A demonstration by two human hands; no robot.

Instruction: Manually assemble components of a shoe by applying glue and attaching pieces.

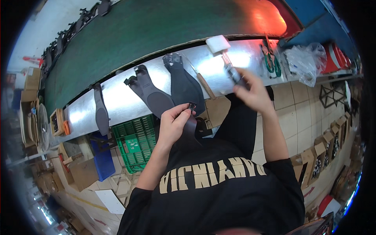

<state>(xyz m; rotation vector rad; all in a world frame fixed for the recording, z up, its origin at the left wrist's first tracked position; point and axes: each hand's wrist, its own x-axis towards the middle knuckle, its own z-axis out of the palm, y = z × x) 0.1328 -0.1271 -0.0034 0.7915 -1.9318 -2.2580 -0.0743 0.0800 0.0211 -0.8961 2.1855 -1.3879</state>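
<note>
My left hand (172, 123) pinches the narrow end of a black molded part (189, 131), whose wider body extends down toward my lap. Over the bench's front edge, my right hand (252, 92) is closed around a dark-handled tool (235, 74), blurred by motion. Its far end meets a white block (218, 44); whether the two are joined I cannot tell. Beyond my left hand lie black sole-shaped parts: a broad one (184, 80), another with a clip-like end (152, 90), and a narrow one (102, 111). A wooden-handled tool (205, 85) lies right of the broad part.
Green-handled scissors (270, 58) and a clear plastic bag (305, 58) lie at the metal bench's (117, 92) right end. Behind it runs a green belt (156, 27). A green crate (135, 143) stands below, left of me. Cardboard boxes (317, 156) line the floor at right.
</note>
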